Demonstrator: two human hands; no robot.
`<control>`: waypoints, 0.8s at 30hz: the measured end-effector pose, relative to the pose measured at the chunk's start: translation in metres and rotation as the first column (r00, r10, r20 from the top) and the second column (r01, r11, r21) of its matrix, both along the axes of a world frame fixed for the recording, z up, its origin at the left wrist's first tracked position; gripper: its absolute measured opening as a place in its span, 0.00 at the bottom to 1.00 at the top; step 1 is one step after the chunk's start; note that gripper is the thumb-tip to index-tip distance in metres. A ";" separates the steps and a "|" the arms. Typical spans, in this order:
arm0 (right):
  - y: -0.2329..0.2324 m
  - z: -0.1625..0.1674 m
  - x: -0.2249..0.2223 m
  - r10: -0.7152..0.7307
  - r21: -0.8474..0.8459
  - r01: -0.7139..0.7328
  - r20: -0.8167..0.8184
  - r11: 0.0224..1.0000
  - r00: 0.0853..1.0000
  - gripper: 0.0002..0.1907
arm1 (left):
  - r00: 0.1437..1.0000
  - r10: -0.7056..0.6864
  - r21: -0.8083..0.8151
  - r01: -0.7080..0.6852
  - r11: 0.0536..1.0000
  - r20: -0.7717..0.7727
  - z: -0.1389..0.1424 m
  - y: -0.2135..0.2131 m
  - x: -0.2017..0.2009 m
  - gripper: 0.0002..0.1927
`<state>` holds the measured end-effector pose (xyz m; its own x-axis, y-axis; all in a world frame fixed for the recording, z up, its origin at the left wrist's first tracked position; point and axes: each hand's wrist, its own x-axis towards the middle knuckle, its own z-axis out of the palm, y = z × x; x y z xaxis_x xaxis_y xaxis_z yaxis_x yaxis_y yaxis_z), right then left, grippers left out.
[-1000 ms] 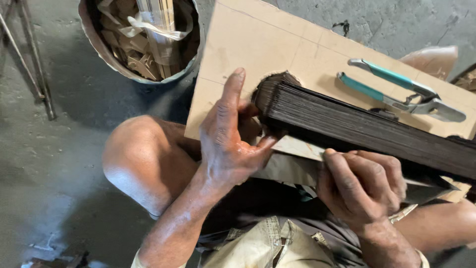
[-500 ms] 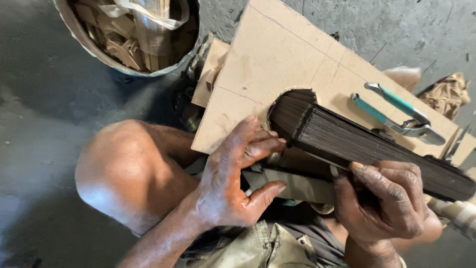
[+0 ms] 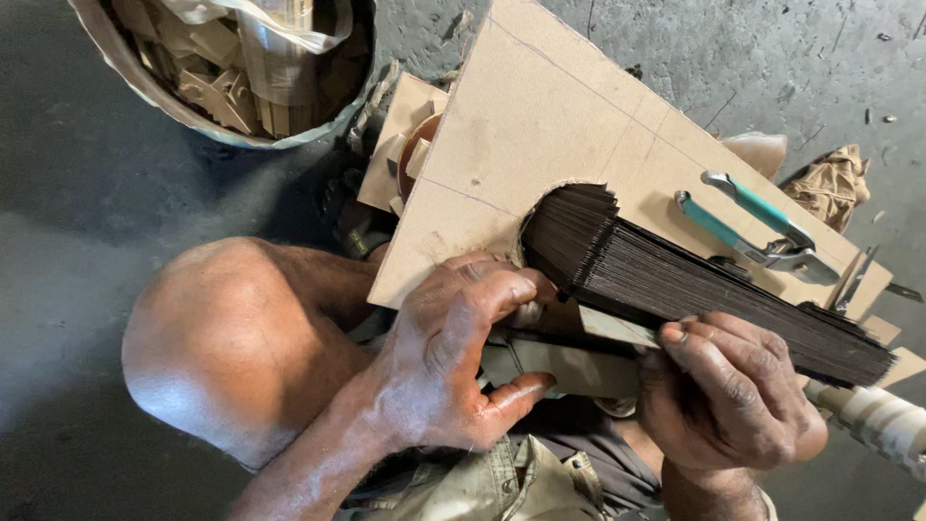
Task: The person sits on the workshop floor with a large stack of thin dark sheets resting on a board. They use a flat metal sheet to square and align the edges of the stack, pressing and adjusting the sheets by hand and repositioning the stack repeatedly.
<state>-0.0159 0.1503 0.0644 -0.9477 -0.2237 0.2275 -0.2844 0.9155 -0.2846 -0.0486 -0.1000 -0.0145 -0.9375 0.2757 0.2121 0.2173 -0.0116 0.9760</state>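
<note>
A thick stack of dark cut sheets (image 3: 694, 289), rounded at its left end, lies slantwise across a seated person's lap, running from mid-frame down to the right edge. The right hand (image 3: 728, 396) is wrapped over its near edge toward the right end, fingers curled onto the top and gripping the bundle. The left hand (image 3: 453, 362) is half closed just beside the rounded end, fingers bent onto the near edge of a cardboard board (image 3: 540, 116) and thumb tucked under against a folded strip of cardboard (image 3: 555, 367); whether it actually pinches anything cannot be told.

The stack looks dense and fairly heavy, stiff along its length yet loose sheet to sheet, so it would likely fan or slip unless squeezed across its thickness. The best hold appears to be near the middle or at both ends, with support beneath.

The board rests tilted behind the stack, reaching to the far side. On its right part lie pliers with teal handles (image 3: 757, 227). A bare knee (image 3: 231, 338) fills the near left. At far left stands a round basket of cardboard scraps (image 3: 231, 72) on the grey concrete floor (image 3: 87, 241). A paper tube (image 3: 883, 425) pokes in at near right.
</note>
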 end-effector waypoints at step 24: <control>-0.020 0.008 -0.008 0.153 0.086 -0.147 -0.070 0.985 0.986 0.15 | 0.961 0.111 0.123 -0.146 0.982 0.252 0.016 0.019 0.014 0.41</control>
